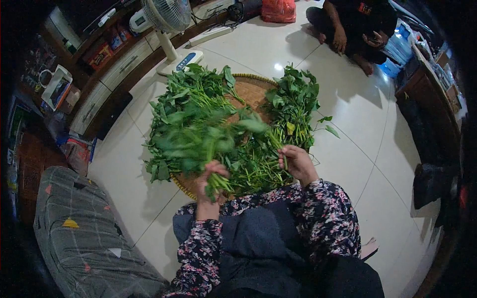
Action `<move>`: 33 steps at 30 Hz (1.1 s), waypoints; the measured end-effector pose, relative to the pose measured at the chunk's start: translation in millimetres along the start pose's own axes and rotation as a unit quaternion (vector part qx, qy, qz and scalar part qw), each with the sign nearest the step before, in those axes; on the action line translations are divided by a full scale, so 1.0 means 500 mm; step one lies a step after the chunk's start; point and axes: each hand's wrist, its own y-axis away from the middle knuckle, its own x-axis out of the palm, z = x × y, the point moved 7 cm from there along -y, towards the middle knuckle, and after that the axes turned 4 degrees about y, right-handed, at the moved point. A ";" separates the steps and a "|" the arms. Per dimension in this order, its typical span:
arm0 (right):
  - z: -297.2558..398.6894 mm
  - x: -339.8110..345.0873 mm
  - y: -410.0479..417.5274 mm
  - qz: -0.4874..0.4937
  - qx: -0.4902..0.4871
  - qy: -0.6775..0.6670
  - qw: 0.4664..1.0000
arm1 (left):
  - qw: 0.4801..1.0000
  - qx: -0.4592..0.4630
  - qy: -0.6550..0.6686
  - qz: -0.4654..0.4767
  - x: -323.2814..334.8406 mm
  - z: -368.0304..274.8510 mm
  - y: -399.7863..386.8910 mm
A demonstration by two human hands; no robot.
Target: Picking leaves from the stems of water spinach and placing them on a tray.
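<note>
My left hand [213, 178] grips a thick bunch of leafy green stems [210, 149], with the cut ends poking out below the fist and the leaves blurred. A smaller sprig of the same greens [275, 141] is pinched in my right hand [296, 162], its leaves leaning up and to the left. Both hands are above a round woven bamboo tray [251, 87] with a yellow-bound rim. Piles of greens cover much of it: one heap [179, 93] at the left and back, another [294, 97] along the right, and loose stems [257, 171] near my lap.
A standing fan [169, 41] is behind the tray. Another person [357, 29] sits on the tiled floor [343, 164] at the back right, beside a blue water jug [397, 48]. A red plastic bag [278, 10] lies at the back. A grey checked cushion [82, 231] is at my left.
</note>
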 end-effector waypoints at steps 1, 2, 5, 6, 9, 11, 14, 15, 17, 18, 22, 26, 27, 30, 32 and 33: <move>0.002 -0.008 0.011 -0.006 0.041 -0.084 0.996 | 0.996 0.071 0.035 0.038 0.019 -0.022 0.005; 0.000 -0.020 0.010 -0.007 0.040 -0.083 0.996 | 0.996 0.070 0.036 0.039 0.024 -0.016 0.001; -0.030 0.023 0.025 0.123 0.075 -0.162 0.976 | 0.996 0.072 -0.047 0.007 0.017 -0.010 -0.001; -0.039 0.052 0.034 0.121 0.090 -0.154 0.976 | 0.985 0.050 -0.160 -0.036 -0.024 -0.008 -0.004; -0.048 0.100 0.064 0.080 0.124 -0.119 0.982 | 0.955 -0.014 -0.261 -0.140 -0.073 0.054 -0.016; -0.064 0.124 0.079 0.139 0.122 0.048 0.981 | 0.946 -0.053 -0.253 -0.197 -0.092 0.070 -0.010; -0.077 0.136 0.076 0.110 0.097 0.077 0.986 | 0.937 -0.082 -0.290 -0.177 -0.095 0.074 -0.009; -0.080 0.143 0.072 0.094 0.070 0.082 0.990 | 0.937 -0.082 -0.290 -0.179 -0.103 0.072 -0.010; -0.092 0.156 0.074 0.060 0.058 0.095 0.992 | 0.964 -0.031 -0.220 -0.149 -0.111 0.062 -0.018; -0.094 0.154 0.072 0.018 0.040 0.065 0.997 | 0.962 -0.029 -0.214 -0.167 -0.094 0.067 -0.012; -0.091 0.127 0.045 -0.068 -0.019 -0.009 0.997 | 0.964 -0.087 -0.229 -0.100 -0.107 0.078 -0.018; -0.030 0.015 0.006 -0.159 -0.090 -0.037 0.982 | 0.981 -0.018 -0.168 -0.094 -0.097 0.072 -0.021; -0.011 -0.007 0.005 -0.170 -0.109 0.003 0.979 | 0.988 0.007 -0.111 -0.110 -0.093 0.056 -0.022; 0.002 -0.058 0.006 -0.143 -0.118 0.525 0.831 | 0.986 -0.020 -0.133 -0.095 -0.065 0.063 -0.021; 0.034 0.037 0.047 -0.170 -0.212 0.668 0.693 | 0.989 -0.015 -0.132 -0.072 -0.050 0.041 -0.013; 0.053 0.095 0.075 -0.204 -0.296 0.779 0.513 | 0.988 -0.015 -0.133 -0.073 -0.055 0.038 -0.014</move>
